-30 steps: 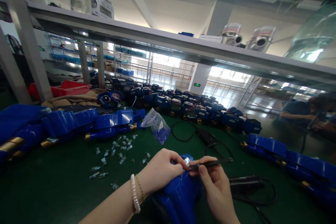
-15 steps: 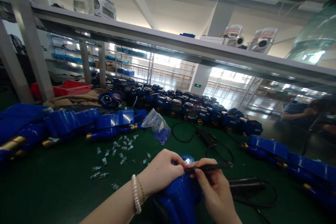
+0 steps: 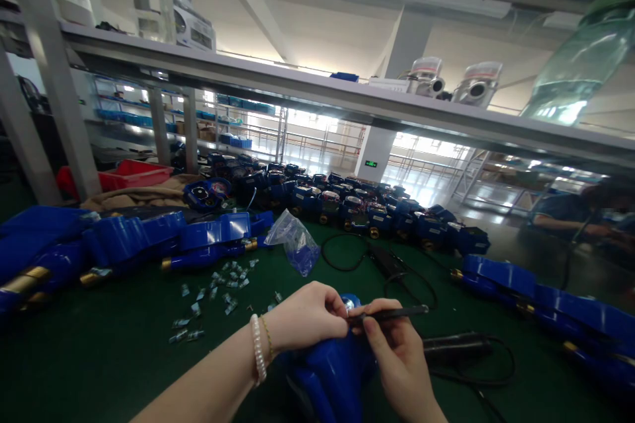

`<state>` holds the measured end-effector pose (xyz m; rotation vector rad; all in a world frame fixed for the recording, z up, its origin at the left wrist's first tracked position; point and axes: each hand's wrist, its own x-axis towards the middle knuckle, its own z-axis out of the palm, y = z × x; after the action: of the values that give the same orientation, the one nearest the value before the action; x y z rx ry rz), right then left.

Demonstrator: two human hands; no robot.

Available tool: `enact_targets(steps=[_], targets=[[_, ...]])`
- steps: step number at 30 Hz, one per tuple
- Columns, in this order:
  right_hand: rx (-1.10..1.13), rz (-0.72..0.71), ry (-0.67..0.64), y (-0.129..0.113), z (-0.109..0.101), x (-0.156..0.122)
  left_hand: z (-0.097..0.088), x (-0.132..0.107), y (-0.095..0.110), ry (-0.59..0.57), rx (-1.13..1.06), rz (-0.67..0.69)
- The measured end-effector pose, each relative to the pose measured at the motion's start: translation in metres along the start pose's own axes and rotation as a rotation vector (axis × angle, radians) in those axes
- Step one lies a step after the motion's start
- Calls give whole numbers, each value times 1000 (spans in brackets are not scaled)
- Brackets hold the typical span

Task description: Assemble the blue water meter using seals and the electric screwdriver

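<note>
A glossy blue water meter body (image 3: 327, 377) lies in front of me, partly covered by my hands. My right hand (image 3: 397, 350) is closed around a slim black tool that looks like tweezers (image 3: 401, 312), its tip pointing left to the meter's end. Just beside that tip, my left hand (image 3: 310, 314) pinches at the same end of the meter; whatever sits between its fingertips is hidden. A shiny round part (image 3: 350, 303) shows behind the fingers. Several small metal fittings (image 3: 231, 284) lie scattered left of my hands.
A clear plastic bag (image 3: 297, 244) lies beyond my hands. Blue meters (image 3: 213, 238) line the left and right, with many more (image 3: 352, 205) behind. A black cylindrical tool (image 3: 456, 346) and a cabled black box (image 3: 384, 261) rest at right. A shelf (image 3: 278, 82) crosses overhead. Another person sits far right.
Both hands stay at the meter's end, with the black tool held almost the same way. The whole view has shifted slightly.
</note>
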<state>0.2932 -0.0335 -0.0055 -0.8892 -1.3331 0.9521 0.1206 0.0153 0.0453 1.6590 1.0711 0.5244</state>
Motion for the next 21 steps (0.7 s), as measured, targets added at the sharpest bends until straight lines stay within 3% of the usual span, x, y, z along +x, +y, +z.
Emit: enact_targets(steps=[7,13,16,21], targets=[[142,80,153,0,-3,-5,-1,9,4,-22,-42,-76],[244,146,249,-18,-14,-30,-31,-4,-22,169,-534,-77],[293,165,245,-28,-14,-43,-43,-14,-40,255,-664,-114],[351,176,221,-38,-9,-53,-26,-27,-61,271,-571,-247]])
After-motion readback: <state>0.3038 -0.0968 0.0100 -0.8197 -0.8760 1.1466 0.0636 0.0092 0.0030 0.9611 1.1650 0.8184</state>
